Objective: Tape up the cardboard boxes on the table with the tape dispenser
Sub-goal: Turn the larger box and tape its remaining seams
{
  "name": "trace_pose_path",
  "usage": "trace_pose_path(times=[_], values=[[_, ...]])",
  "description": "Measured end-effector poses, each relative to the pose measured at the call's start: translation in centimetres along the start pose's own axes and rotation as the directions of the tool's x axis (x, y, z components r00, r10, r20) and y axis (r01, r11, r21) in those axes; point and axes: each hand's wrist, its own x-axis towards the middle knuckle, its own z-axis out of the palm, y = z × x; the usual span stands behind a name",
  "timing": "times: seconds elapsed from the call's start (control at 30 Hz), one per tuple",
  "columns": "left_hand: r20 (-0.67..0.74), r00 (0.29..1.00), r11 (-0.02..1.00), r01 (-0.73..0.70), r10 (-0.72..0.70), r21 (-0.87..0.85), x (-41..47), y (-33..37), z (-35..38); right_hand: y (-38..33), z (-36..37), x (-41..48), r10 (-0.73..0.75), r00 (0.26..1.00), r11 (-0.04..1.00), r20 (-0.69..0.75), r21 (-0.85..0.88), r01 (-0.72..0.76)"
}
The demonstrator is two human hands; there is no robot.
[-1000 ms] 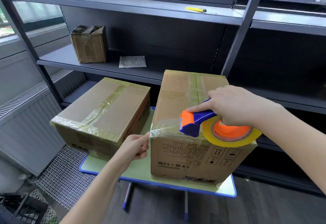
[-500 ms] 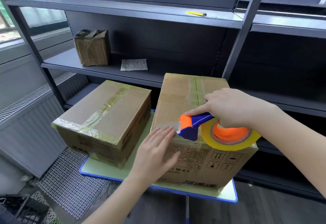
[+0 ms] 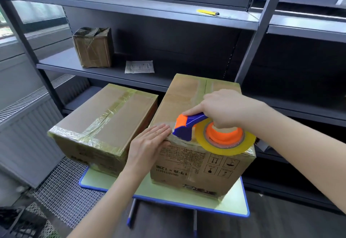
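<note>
While the left hand (image 3: 149, 144) lies flat and open-fingered on the near top edge of the taller right box (image 3: 194, 161) on the worktop (image 3: 237, 200), the right hand (image 3: 224, 108) grips the tape dispenser (image 3: 207, 134) there, its long axis running left-right, cutter end pointing left toward the lower left box (image 3: 104, 123).
</note>
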Motion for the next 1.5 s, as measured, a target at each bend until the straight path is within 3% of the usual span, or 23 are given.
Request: trace_pose_path(times=[0.2, 0.43, 0.6, 0.8, 0.97, 1.1, 1.5], values=[[-0.016, 0.998, 0.998, 0.061, -0.060, 0.003, 0.2, 0.1, 0.1, 1.6, 0.8, -1.8, 0.009, 1.000, 0.999, 0.024, 0.042, -0.010], [0.015, 0.996, 0.996, 0.090, -0.090, 0.006, 0.3, 0.0, -0.1, 6.2, 1.8, -6.8, 0.105, 0.977, 0.994, 0.184, -0.011, -0.105], [0.067, 0.991, 0.992, 0.116, -0.119, 0.058, 0.3, 0.9, -0.1, 5.9, 4.0, -8.1, 0.064, 0.994, 0.997, 0.089, -0.050, -0.059], [0.117, 0.992, 0.950, 0.004, -0.043, 0.312, 1.0, 4.9, 1.3, 6.0, 4.8, -8.5, 0.042, 0.999, 0.996, 0.034, -0.085, -0.039], [0.140, 0.984, 0.951, -0.146, 0.111, 0.273, 2.6, 9.6, 5.5, 5.8, 4.7, -8.1, 0.030, 0.999, 0.996, 0.016, -0.080, -0.029], [0.038, 0.995, 0.973, -0.096, 0.090, 0.209, 2.5, 9.1, 5.9, 5.1, 4.3, -7.6, 0.014, 1.000, 0.998, 0.019, -0.067, -0.013], [0.080, 0.996, 0.998, 0.035, -0.039, 0.053, 2.2, 5.5, 3.3, 4.1, 3.5, -6.4, 0.021, 1.000, 0.997, 0.010, 0.080, -0.022]])
